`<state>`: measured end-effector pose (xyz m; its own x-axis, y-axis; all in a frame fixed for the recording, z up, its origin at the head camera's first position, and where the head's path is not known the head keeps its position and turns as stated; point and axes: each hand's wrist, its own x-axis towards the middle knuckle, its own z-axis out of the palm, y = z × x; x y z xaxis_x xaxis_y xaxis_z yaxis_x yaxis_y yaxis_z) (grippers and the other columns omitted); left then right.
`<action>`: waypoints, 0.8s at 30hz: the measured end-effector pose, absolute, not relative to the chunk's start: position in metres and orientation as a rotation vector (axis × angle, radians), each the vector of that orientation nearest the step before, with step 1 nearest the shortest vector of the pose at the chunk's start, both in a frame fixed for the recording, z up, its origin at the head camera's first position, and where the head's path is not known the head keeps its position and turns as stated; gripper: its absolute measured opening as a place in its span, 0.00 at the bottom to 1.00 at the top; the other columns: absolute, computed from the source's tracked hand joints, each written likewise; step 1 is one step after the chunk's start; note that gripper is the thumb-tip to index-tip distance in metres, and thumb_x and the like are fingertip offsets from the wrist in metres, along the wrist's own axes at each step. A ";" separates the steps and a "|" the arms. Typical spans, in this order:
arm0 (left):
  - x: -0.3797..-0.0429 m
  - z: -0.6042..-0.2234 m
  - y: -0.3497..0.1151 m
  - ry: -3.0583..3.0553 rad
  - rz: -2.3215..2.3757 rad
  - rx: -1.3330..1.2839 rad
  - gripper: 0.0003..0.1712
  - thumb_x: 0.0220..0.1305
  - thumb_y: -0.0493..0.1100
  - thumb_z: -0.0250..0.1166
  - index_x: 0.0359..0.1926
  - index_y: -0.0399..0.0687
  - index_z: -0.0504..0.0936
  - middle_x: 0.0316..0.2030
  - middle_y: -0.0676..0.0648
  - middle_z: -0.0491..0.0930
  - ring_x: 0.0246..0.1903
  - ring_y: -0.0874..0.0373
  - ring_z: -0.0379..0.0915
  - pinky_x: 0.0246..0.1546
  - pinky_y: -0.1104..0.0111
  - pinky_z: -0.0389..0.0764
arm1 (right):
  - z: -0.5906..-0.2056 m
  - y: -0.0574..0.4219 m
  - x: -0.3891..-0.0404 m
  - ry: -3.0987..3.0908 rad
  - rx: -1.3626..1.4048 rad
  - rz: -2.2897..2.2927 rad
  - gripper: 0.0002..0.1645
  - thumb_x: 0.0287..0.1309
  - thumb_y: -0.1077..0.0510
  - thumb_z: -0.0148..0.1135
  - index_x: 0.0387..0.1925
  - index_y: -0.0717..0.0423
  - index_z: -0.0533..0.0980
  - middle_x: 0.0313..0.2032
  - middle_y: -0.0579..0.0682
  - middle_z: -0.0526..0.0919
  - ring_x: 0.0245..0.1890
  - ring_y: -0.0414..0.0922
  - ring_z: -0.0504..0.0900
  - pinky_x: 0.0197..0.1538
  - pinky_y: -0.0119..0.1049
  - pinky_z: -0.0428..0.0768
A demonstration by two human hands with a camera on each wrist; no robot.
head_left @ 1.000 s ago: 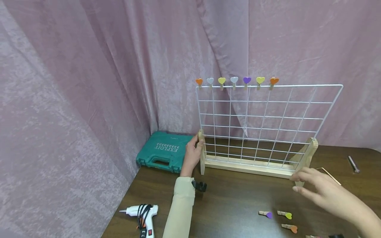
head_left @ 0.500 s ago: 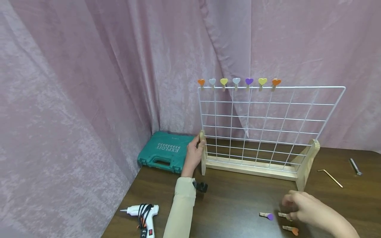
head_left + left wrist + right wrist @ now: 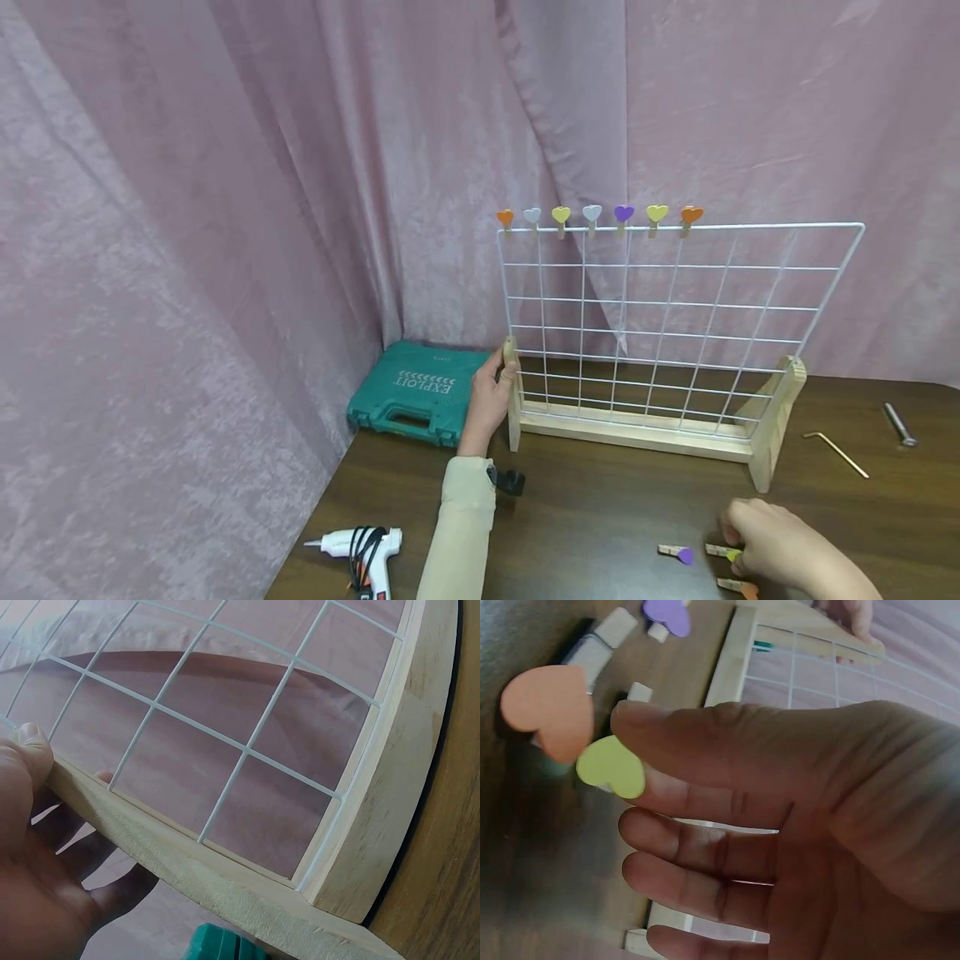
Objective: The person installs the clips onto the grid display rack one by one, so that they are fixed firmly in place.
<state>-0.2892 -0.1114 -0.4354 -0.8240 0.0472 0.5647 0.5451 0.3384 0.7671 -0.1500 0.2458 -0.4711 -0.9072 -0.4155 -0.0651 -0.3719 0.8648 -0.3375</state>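
My left hand (image 3: 489, 404) grips the wooden side upright (image 3: 513, 400) of a rack with a white wire grid (image 3: 645, 317). In the left wrist view, the thumb (image 3: 34, 750) lies on one side of the wood and the fingers wrap behind. Down on the table, my right hand (image 3: 780, 546) pinches a mini clothespin with a yellow heart (image 3: 613, 769) between thumb and index finger. Beside it lie a purple-heart clothespin (image 3: 677, 553) and an orange-heart clothespin (image 3: 551, 709). Several heart clothespins (image 3: 592, 215) are clipped along the left part of the grid's top wire.
A green tool case (image 3: 420, 392) lies behind my left forearm. At the front left is a white glue gun (image 3: 360, 546) with its black cord wrapped round it. To the rack's right lie a hex key (image 3: 836, 454) and a metal bolt (image 3: 898, 423). Pink curtains hang behind.
My right hand has left the rack's right upright, moved down toward the front, and taken hold of the yellow-heart clothespin. The left hand keeps its grip on the left upright.
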 end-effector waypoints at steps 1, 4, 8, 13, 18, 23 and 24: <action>-0.289 -0.435 -0.111 -2.162 -1.491 -0.522 0.22 0.66 0.33 0.54 0.61 0.33 0.68 0.50 0.35 0.76 0.51 0.44 0.71 0.50 0.54 0.73 | -0.472 0.246 -0.150 2.907 -0.603 -0.476 0.20 0.21 0.65 0.69 0.15 0.47 0.65 0.18 0.40 0.64 0.20 0.38 0.61 0.23 0.33 0.61; -0.290 -0.433 -0.110 -2.169 -1.473 -0.515 0.23 0.66 0.34 0.54 0.61 0.33 0.68 0.49 0.35 0.77 0.51 0.45 0.72 0.50 0.55 0.73 | -0.473 0.246 -0.152 2.897 -0.580 -0.472 0.21 0.22 0.68 0.68 0.17 0.49 0.66 0.19 0.40 0.64 0.21 0.39 0.62 0.24 0.34 0.63; -0.290 -0.432 -0.110 -2.172 -1.479 -0.510 0.22 0.66 0.34 0.55 0.61 0.33 0.69 0.48 0.36 0.77 0.50 0.45 0.72 0.50 0.55 0.74 | -0.473 0.247 -0.154 2.882 -0.563 -0.466 0.21 0.24 0.70 0.67 0.19 0.50 0.66 0.20 0.41 0.65 0.22 0.39 0.63 0.25 0.35 0.64; -0.291 -0.433 -0.110 -2.170 -1.496 -0.512 0.23 0.66 0.34 0.54 0.61 0.33 0.68 0.51 0.35 0.75 0.53 0.45 0.70 0.53 0.55 0.71 | -0.475 0.249 -0.153 2.903 -0.598 -0.461 0.21 0.22 0.70 0.66 0.18 0.48 0.66 0.20 0.39 0.64 0.22 0.38 0.63 0.24 0.33 0.63; -0.289 -0.434 -0.111 -2.173 -1.489 -0.510 0.22 0.67 0.34 0.54 0.60 0.32 0.69 0.51 0.33 0.74 0.55 0.45 0.68 0.55 0.54 0.69 | -0.479 0.252 -0.150 2.937 -0.667 -0.460 0.21 0.23 0.73 0.60 0.15 0.45 0.65 0.18 0.36 0.63 0.20 0.35 0.61 0.23 0.31 0.61; -0.289 -0.436 -0.111 -2.167 -1.487 -0.515 0.22 0.67 0.35 0.54 0.60 0.33 0.69 0.50 0.34 0.76 0.53 0.45 0.70 0.53 0.54 0.71 | -0.479 0.254 -0.151 2.884 -0.749 -0.531 0.20 0.24 0.71 0.60 0.12 0.44 0.64 0.15 0.34 0.62 0.17 0.32 0.59 0.19 0.29 0.59; -0.289 -0.436 -0.110 -2.167 -1.487 -0.515 0.22 0.66 0.35 0.54 0.60 0.33 0.69 0.49 0.34 0.76 0.53 0.45 0.70 0.52 0.54 0.71 | -0.479 0.254 -0.152 2.868 -0.776 -0.554 0.19 0.24 0.70 0.61 0.12 0.44 0.64 0.15 0.34 0.61 0.16 0.31 0.59 0.19 0.29 0.58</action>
